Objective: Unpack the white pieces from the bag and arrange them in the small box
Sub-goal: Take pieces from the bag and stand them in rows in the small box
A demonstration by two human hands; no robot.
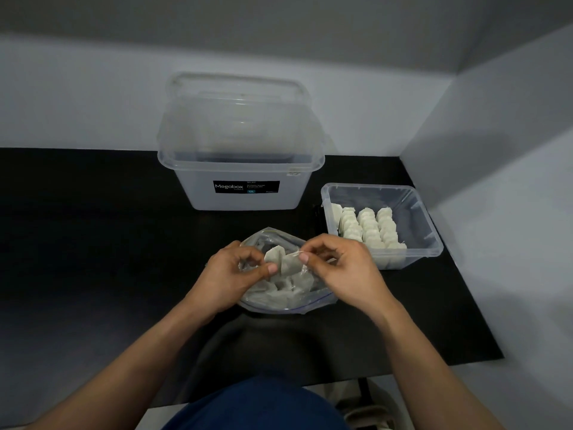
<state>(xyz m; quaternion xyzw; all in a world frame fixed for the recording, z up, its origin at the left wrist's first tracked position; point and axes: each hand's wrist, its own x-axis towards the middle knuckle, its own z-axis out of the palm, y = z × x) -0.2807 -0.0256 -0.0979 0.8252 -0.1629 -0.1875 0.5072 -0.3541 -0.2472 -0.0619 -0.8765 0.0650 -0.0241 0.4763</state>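
A clear zip bag lies on the black table in front of me, with several white pieces inside. Just above its mouth, my left hand and my right hand pinch a white piece wrapped in thin clear film; each hand grips one side. The small clear box stands to the right. In it, three rows of white pieces fill the left part, and its right part is bare.
A large clear storage box with a black label stands behind the bag, its lid leaning against the white wall. White walls close in at the back and right. The black table stretches to the left.
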